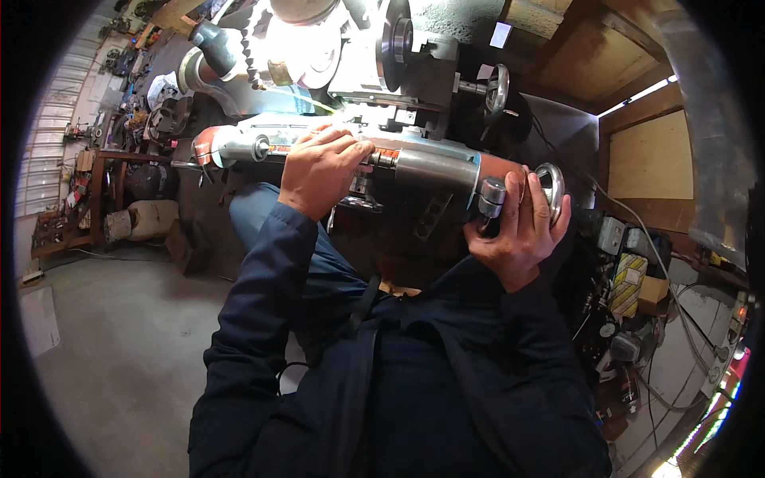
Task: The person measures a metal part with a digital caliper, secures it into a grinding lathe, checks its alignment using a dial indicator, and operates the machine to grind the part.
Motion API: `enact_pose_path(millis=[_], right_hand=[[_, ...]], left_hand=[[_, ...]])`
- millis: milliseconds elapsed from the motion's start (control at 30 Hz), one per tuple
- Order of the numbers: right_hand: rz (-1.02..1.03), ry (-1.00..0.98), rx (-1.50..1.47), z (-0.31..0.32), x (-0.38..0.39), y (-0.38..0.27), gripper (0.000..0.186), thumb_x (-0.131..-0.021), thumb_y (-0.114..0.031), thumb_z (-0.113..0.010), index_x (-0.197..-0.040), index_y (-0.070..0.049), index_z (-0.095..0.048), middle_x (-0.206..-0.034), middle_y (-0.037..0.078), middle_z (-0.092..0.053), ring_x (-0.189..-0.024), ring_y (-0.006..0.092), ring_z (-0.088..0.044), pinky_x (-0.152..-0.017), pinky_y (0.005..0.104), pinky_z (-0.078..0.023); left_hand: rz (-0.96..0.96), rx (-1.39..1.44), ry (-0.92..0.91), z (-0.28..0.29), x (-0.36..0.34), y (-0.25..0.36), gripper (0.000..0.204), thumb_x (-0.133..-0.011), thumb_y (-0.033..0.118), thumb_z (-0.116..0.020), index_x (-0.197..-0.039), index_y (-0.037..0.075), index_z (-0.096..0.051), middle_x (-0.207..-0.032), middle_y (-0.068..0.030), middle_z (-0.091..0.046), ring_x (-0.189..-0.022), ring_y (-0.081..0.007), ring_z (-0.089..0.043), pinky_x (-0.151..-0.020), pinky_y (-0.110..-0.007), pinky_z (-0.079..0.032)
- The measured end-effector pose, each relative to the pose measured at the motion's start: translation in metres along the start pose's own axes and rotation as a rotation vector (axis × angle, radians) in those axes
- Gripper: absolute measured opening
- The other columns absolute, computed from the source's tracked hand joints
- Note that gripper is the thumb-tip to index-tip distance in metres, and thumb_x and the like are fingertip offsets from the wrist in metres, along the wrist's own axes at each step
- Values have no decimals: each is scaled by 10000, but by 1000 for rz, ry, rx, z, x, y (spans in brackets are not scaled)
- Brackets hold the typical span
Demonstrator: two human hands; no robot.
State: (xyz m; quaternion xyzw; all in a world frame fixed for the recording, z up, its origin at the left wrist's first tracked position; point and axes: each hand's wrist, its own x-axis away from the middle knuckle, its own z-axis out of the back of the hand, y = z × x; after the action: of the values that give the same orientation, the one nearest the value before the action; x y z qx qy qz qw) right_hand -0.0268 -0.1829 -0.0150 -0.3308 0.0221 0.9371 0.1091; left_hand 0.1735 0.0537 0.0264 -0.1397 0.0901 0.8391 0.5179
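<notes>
A tailstock-like unit with a smooth grey steel barrel (437,174) and an orange end housing (498,169) lies across in front of me. My left hand (323,167) is closed at the barrel's narrow left tip, between it and a grey stock with a pointed centre (243,147). What its curled fingers pinch is hidden. My right hand (522,231) lies over the right end, its fingers across a metal handwheel (548,179). The thumb is beside a round-headed clamp lever (492,195). The palm side is out of sight.
Behind stands a brightly lit grinding machine with a wheel (394,44) and a second handwheel (497,89). A ribbed hose (253,44) hangs there. To the left is a cluttered rack (100,191); on the right, boxes (629,283) and loose cables (677,319).
</notes>
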Motion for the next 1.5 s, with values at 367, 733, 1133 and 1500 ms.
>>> enact_pose_path(millis=[367, 733, 1133, 1500], right_hand=[[71, -49, 23, 6, -1, 1, 715, -735, -463, -671, -1313, -46, -621, -1298, 143, -668, -1293, 231, -558, -1172, 569, -267], [14, -98, 59, 8, 1, -3, 701, -793, -476, -675, -1350, -65, -564, -1359, 119, -629, -1358, 236, -483, -1185, 570, -218], [-60, -77, 40, 8, 5, -6, 730, -785, -420, -729, -1405, -92, -525, -1392, 104, -609, -1376, 232, -461, -1100, 521, -311], [-74, -44, 35, 5, 7, -4, 647, -819, -414, -718, -1374, -117, -568, -1365, 105, -631, -1359, 215, -484, -1029, 478, -372]], left_hand=[[-14, 23, 78, -7, 7, -5, 230, -790, 221, -729, -1009, 159, -694, -930, 17, -704, -948, -172, -677, -889, -348, -514], [20, 75, -31, -2, 4, -5, 214, -807, 178, -694, -1013, 140, -653, -931, -11, -686, -1000, -208, -659, -975, -409, -459], [15, 47, -106, 8, -9, 19, 279, -842, 299, -678, -1044, 108, -657, -986, -49, -686, -1045, -239, -625, -1093, -471, -351], [49, 78, -73, 5, -13, 26, 247, -720, 207, -688, -894, 41, -633, -891, -106, -669, -942, -292, -631, -1041, -487, -395]])
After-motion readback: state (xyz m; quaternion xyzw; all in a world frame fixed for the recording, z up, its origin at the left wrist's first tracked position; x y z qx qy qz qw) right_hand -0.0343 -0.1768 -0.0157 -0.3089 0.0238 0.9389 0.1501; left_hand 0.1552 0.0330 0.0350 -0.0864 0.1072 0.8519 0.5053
